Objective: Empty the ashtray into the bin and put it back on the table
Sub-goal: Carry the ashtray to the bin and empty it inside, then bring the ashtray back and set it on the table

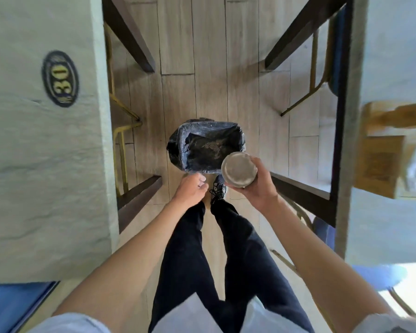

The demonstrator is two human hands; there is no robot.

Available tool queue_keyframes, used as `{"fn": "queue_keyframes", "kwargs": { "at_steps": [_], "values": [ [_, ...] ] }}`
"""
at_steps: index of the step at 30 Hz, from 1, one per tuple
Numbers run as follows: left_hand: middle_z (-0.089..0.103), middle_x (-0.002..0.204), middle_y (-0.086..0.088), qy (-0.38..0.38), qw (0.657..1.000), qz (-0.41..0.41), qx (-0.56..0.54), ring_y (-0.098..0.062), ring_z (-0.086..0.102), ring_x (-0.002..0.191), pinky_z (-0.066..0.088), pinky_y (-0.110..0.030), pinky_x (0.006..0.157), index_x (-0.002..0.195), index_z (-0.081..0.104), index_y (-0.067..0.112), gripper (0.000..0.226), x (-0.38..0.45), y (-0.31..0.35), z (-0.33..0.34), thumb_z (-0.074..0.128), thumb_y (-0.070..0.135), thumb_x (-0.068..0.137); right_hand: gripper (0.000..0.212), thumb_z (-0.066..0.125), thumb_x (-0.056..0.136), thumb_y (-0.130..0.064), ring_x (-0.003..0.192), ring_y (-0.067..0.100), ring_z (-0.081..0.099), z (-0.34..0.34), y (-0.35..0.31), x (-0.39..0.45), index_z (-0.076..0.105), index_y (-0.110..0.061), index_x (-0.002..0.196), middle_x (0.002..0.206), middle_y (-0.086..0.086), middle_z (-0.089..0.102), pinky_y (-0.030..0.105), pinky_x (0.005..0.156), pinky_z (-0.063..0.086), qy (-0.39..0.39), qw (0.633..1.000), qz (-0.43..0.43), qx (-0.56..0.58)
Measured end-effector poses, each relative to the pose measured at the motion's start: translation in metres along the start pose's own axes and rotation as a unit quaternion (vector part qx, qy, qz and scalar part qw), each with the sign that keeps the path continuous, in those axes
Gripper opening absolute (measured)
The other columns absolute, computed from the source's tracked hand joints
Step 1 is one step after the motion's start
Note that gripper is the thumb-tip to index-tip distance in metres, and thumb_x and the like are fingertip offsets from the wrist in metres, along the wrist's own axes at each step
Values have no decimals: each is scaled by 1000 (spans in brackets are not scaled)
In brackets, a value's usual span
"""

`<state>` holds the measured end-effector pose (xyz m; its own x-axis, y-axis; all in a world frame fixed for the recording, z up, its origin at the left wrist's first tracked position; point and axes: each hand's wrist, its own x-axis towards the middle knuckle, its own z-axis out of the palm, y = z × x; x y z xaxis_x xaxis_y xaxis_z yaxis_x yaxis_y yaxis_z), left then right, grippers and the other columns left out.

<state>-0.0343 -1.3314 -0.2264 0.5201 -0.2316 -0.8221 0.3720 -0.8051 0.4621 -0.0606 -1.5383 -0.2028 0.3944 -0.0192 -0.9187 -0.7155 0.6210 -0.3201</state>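
A pale wood-plank floor [209,56] runs up the middle of the view, an aisle between two light, stone-look tables. The left table [34,164] carries a dark oval plaque [60,78] marked 30; the right table [394,56] has a dark frame beneath its edge, and a blurred wooden box [380,164] sits on it. Dark table legs and thin yellow chair legs stand along both sides of the aisle.

The person stands in the aisle in dark trousers [226,248], one dark shoe showing by the bin [205,146]. The bin sits on the floor just ahead of the feet, lined with a black bag, with pale debris at its bottom.

The right hand [257,186] holds the round metal ashtray [238,169] in the air, over the bin's near right corner, fingers wrapped around its rim, its flat disc facing the camera. The left hand [191,189] hangs beside it, loosely curled, holding nothing, just short of the bin's near edge.
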Motion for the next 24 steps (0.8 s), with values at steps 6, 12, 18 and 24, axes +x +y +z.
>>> {"fn": "queue_keyframes", "kwargs": {
  "at_steps": [6, 12, 18, 24],
  "values": [
    [67, 129, -8, 48, 996, 70, 2, -19, 68, 110, 55, -35, 97, 136, 55, 10, 43, -88, 23, -22, 62, 21, 95, 60, 62, 93, -62, 130, 40, 62, 19, -26, -98, 67, -18, 134, 145, 22, 59, 59, 100, 58, -40, 991, -45, -123],
    [39, 151, 5, 167, 969, 183, -14, -5, 53, 127, 51, -27, 101, 154, 25, 23, 96, -185, 50, -45, 81, 40, 79, 50, 50, 100, -62, 116, 36, 73, 61, -43, -181, 76, -25, 122, 129, 14, 73, 45, 78, 67, -130, 970, -58, -196],
    [37, 151, 10, 268, 934, 225, -68, -7, 45, 136, 47, -30, 108, 155, 21, 26, 109, -256, 47, -50, 84, 51, 71, 47, 44, 104, -58, 102, 32, 77, 102, -32, -229, 77, -30, 120, 120, 13, 77, 35, 61, 66, -173, 939, -106, -278],
    [37, 151, 13, 368, 890, 235, -133, -2, 40, 140, 38, -15, 111, 154, 22, 25, 111, -322, 19, -44, 87, 50, 68, 52, 36, 108, -53, 112, 29, 74, 141, 12, -267, 79, -24, 114, 115, 11, 79, 46, 101, 56, -220, 868, -179, -408]
  ]
}}
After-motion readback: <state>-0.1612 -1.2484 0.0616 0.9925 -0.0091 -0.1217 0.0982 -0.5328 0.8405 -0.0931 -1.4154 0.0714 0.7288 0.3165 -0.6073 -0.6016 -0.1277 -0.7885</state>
